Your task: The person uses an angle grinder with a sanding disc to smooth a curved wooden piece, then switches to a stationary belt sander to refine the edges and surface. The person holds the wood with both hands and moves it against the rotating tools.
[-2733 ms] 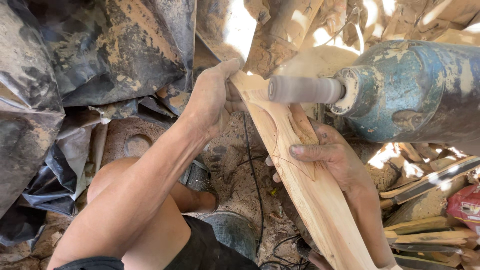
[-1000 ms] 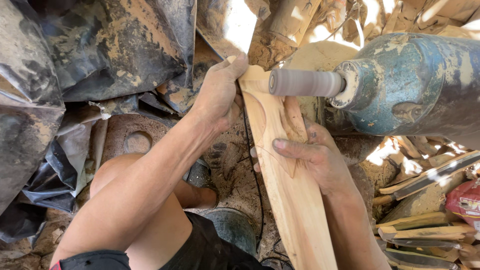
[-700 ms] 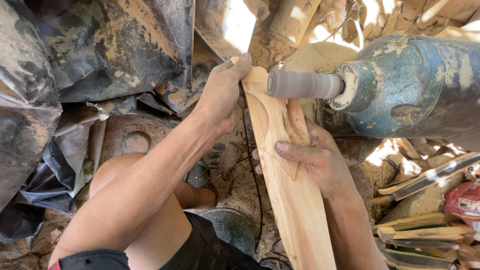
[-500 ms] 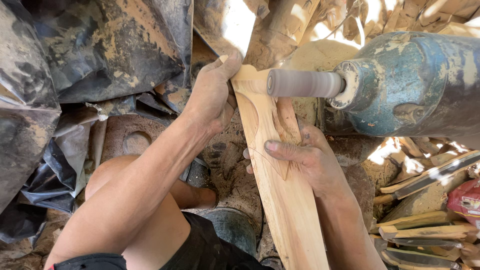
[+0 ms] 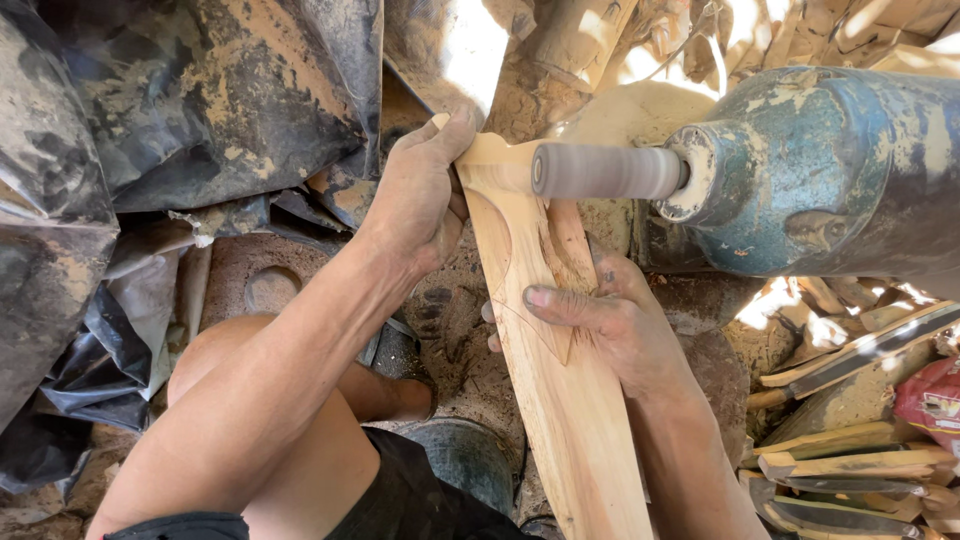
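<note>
A long pale wooden workpiece [image 5: 560,400] with a carved curved shape runs from the bottom centre up to a grey sanding drum [image 5: 605,172]. The drum sticks out leftward from a dusty blue-green motor housing [image 5: 830,170]. My left hand [image 5: 420,195] grips the top end of the wood, thumb over its upper edge beside the drum's tip. My right hand [image 5: 610,320] clasps the wood lower down, thumb laid across its face. The wood's upper part lies just under the drum.
Dusty black plastic sheeting [image 5: 180,110] covers the left side. My bare knee [image 5: 240,350] and dark shorts are below. A round metal lid [image 5: 270,285] lies on the dirt. Stacked carved wood pieces [image 5: 850,460] and a red packet [image 5: 930,400] sit at the lower right.
The workpiece has been shifted and turned a little against the drum, its lower end swinging left. My right hand slid up the wood; my left hand stayed at the top end.
</note>
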Tool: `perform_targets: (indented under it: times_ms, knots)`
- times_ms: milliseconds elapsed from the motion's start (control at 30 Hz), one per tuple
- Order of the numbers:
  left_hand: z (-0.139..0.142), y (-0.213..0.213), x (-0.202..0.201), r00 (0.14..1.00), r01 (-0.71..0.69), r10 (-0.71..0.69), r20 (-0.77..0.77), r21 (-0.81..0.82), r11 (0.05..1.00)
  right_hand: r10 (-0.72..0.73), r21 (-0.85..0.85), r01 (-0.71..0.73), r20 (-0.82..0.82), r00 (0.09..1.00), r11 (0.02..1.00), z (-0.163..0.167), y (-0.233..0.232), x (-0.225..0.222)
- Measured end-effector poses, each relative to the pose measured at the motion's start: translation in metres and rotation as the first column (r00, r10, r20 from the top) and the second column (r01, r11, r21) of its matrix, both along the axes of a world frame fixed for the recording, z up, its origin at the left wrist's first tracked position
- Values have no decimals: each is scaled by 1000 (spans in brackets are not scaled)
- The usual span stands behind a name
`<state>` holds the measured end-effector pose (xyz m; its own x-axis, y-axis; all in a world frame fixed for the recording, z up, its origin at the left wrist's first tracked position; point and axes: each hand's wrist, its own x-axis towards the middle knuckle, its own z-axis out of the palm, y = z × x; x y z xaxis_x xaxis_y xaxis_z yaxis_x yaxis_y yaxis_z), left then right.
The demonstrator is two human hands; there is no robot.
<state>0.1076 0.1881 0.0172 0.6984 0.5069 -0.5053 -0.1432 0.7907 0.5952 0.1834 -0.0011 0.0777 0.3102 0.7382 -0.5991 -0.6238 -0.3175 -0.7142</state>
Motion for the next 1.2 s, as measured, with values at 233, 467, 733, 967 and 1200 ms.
perform_targets:
  times_ms: [233,467,733,967,1200]
  knots:
    - [-1,-4,4,1000,1,-1,-15,-34,999,13,-10,-13,3,1000,1000,1,-3,6]
    - [-1,-8,13,1000,17,-17,25,-24,1000,-5,-22,6,17,1000,1000,-1,-8,11]
    - [-9,-11,7,999,23,-26,-38,-63,998,11,-33,-11,11,1000,999,-7,-10,3]
    - [-16,-9,8,998,-64,63,-10,-143,988,7,-30,-6,26,1000,1000,-5,-6,0]
    - [-5,-6,3,999,-43,41,-23,-76,996,2,13,-2,-11,1000,1000,0,-4,2]
